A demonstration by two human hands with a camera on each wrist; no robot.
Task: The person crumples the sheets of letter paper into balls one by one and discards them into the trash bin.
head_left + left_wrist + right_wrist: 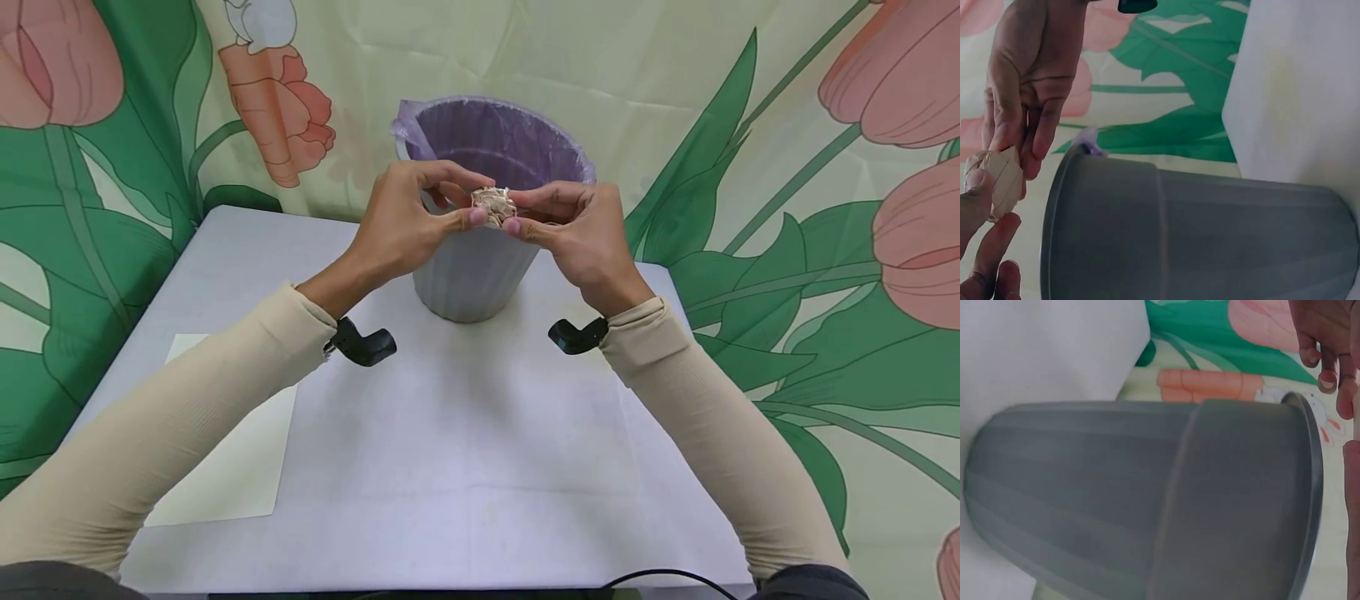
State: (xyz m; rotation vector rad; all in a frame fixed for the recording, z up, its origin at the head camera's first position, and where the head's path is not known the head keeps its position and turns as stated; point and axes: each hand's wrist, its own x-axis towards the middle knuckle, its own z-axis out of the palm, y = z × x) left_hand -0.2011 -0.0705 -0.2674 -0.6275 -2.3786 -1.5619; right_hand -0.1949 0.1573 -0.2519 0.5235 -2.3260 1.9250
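A small crumpled beige paper ball (492,205) is held up between both hands, over the near rim of a grey bin (472,275). The left hand (408,212) pinches one side of it between thumb and fingers. Opposite, the right hand (585,229) grips the other side with thumb and forefinger. In the left wrist view the paper ball (1002,182) shows creases and sits between the left fingers (991,250) and the right hand (1029,81). Beside the bin (1116,494) in the right wrist view, only parts of the hands appear; the ball is mostly cut off.
A purple bag (480,137) lines the bin, its edge folded over the rim. One cream paper sheet (247,467) lies on the white table (465,442) at left, partly beneath the left forearm. A flowered curtain (637,67) hangs behind. At the front edge runs a black cable (667,572).
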